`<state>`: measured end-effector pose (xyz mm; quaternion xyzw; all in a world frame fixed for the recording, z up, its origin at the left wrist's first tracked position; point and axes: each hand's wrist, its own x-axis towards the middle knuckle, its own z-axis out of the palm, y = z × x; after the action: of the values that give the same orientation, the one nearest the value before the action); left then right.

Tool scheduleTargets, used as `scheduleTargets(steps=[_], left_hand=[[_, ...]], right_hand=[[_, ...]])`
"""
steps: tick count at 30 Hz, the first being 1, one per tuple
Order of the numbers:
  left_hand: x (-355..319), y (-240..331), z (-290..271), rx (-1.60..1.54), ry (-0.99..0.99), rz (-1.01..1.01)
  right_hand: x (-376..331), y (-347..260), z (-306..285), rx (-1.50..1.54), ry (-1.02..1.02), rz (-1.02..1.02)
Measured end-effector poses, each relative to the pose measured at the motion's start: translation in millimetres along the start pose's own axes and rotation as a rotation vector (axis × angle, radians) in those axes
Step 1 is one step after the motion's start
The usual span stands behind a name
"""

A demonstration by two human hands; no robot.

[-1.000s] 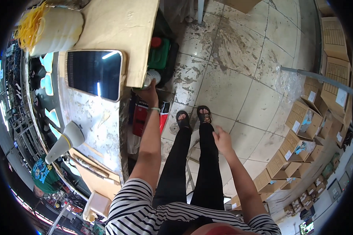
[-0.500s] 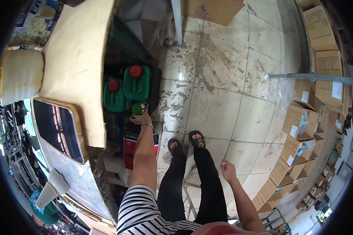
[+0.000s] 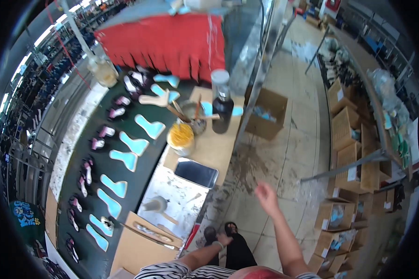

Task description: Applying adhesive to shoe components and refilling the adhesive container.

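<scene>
My right hand (image 3: pixel 267 195) is lifted in the air over the stained tile floor (image 3: pixel 288 139), blurred, fingers loosely apart and holding nothing. My left hand (image 3: pixel 224 239) lies low by my dark-trousered knee, just off the corner of the work table (image 3: pixel 219 149); its fingers are too small to read. The table carries a dark tablet (image 3: pixel 196 172), a jar with a yellow top (image 3: pixel 181 137), a pot of brushes (image 3: pixel 193 119) and a dark bottle with a pale cap (image 3: pixel 221 104). A white cone-shaped cup (image 3: pixel 156 203) lies nearer to me.
A dark conveyor belt (image 3: pixel 86 153) on the left bears several light blue sole-shaped pieces (image 3: pixel 135 143) and small shoe parts. A red cloth (image 3: pixel 172 42) hangs at the far end. An open cardboard box (image 3: pixel 265 114) sits on the floor; stacked cartons (image 3: pixel 340 216) line the right.
The view has swung up from under the table to the tabletop and conveyor. My left hand has come away from the green jugs to my knee; my right hand has risen.
</scene>
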<state>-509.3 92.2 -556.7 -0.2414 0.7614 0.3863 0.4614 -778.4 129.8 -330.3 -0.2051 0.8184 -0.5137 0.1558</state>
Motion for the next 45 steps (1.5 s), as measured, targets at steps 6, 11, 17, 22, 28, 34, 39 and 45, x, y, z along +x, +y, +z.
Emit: scheduleTargets(steps=[6, 11, 17, 22, 28, 34, 39, 45], left_hand=[[-93.7, -26.1, -34.2, -0.331, 0.405, 0.54], [-135.0, -60.5, -81.7, -0.579, 0.364, 0.438], [-174.2, -28.5, -96.1, -0.868, 0.693, 0.225], [-166.1, -25.6, -42.2, -0.952, 0.796, -0.033], [-155.0, -5.9, 31.9, -0.996, 0.861, -0.279], [-234.9, 27.0, -11.6, -0.908, 0.781, -0.026], [-215.6, 21.9, 37.5, -1.037, 0.954, 0.13], [-198.1, 31.5, 134.2, -1.176, 0.7, -0.18]], right_hand=[[193.8, -363.0, -17.0, 0.383, -0.164, -0.649], [400.0, -493.3, 17.4, 0.091, 0.145, -0.617], [494.7, -566.9, 48.6, -0.204, 0.263, -0.124], [516.7, -570.2, 50.3, -0.164, 0.275, -0.177], [462.6, -594.1, 9.5, 0.246, 0.442, -0.57], [263.8, -555.2, -32.7, 0.541, -0.398, -0.773], [131.3, -407.9, -108.0, 0.396, -0.441, -0.659], [77.9, -132.0, -133.4, -0.123, -0.117, -0.316]])
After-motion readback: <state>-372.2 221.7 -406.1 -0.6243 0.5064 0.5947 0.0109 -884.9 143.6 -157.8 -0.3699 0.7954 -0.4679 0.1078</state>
